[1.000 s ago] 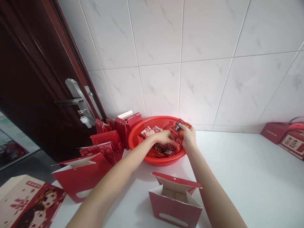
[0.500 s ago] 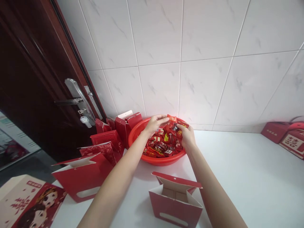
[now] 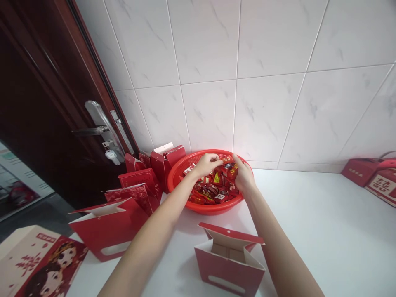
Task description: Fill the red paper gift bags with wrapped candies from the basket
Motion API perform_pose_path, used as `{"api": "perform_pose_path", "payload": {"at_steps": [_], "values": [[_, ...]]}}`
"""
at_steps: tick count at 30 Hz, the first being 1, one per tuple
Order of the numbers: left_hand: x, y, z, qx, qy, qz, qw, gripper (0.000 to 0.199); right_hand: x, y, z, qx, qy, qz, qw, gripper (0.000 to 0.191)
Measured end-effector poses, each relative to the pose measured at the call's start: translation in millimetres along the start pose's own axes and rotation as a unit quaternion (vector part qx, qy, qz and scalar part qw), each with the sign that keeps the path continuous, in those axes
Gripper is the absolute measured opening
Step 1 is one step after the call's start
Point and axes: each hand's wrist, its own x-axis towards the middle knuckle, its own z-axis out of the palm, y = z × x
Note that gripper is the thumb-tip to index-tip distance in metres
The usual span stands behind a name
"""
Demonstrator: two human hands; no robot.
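A red plastic basket (image 3: 213,209) full of wrapped candies (image 3: 210,189) stands against the tiled wall. Over its far side, my left hand (image 3: 208,164) pinches the edge of a red wrapped candy (image 3: 227,159). My right hand (image 3: 244,178) is closed around several red-wrapped candies at the basket's right side, thumb up; its lower fingers are hidden behind them. Both hands are close together. In front of the basket, between my forearms, a red paper gift box (image 3: 229,266) stands upright with its top open; its visible inside is bare cardboard.
More red gift boxes (image 3: 108,229) stand in a row at the left. A printed box (image 3: 40,260) lies at the lower left. Closed red boxes (image 3: 371,177) sit at the far right on the white table (image 3: 315,218). A dark door (image 3: 58,82) is at the left.
My left hand has moved slightly down and right, and the red candy in its fingers is lower, nearer my right hand. My right thumb has lifted. The boxes and basket have stayed put.
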Motion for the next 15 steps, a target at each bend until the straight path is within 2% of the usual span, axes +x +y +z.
{"api": "perform_pose_path", "payload": {"at_steps": [3,6,9,12,15], "values": [[-0.4,0.3,0.1,-0.009,-0.002,0.0,1.0,0.032,-3.4,-1.7,-0.6,0.012,-0.047,0.034,0.998,0.035],[-0.6,3.4,-0.4,-0.037,-0.007,-0.003,0.999,0.033,-3.6,-2.7,-0.7,0.03,-0.024,0.019,0.999,0.039],[-0.9,7.2,-2.2,-0.076,-0.046,-0.04,0.995,0.031,-1.4,-2.3,-1.1,0.039,0.017,-0.004,0.999,0.035],[-2.4,6.6,-4.0,-0.06,-0.142,-0.099,0.983,0.027,1.5,-1.0,-2.3,0.049,0.078,-0.033,0.995,0.032],[-4.9,0.4,-2.7,0.056,-0.29,-0.111,0.949,0.018,3.0,0.4,-3.1,0.052,0.082,-0.042,0.994,0.033]]}}
